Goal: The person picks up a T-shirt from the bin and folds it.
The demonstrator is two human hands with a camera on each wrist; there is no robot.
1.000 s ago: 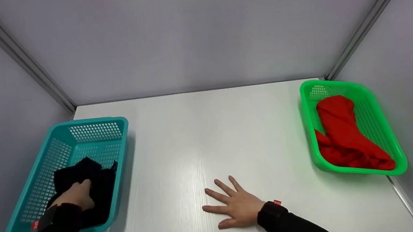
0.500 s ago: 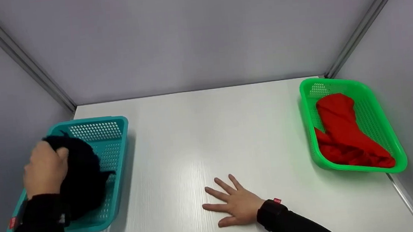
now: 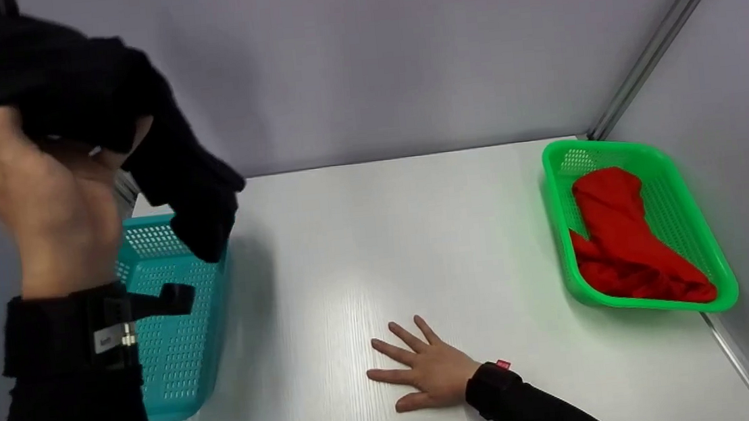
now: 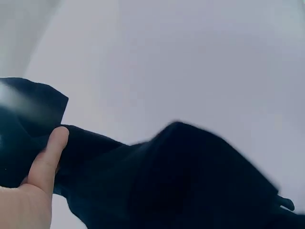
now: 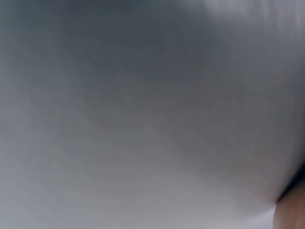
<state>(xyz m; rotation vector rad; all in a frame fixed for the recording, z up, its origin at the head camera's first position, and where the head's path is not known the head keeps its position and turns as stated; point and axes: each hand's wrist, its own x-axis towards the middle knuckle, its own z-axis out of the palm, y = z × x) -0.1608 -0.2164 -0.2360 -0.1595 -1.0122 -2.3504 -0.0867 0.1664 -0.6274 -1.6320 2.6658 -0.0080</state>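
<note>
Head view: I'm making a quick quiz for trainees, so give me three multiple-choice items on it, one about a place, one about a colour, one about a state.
1. Where does the red cloth lie?
A. In the green basket
B. In the teal basket
C. On the bare table

2. What colour is the cloth that the left hand holds?
A. Red
B. Black
C. White

3. How does the right hand lie?
A. Curled into a fist
B. Pinching a cloth
C. Flat on the table, fingers spread

Answers:
1. A: the red cloth fills the green basket at the table's right side.
2. B: the black cloth hangs from the raised hand, above the teal basket.
3. C: the palm is down on the white top and the fingers are straight and apart.
</note>
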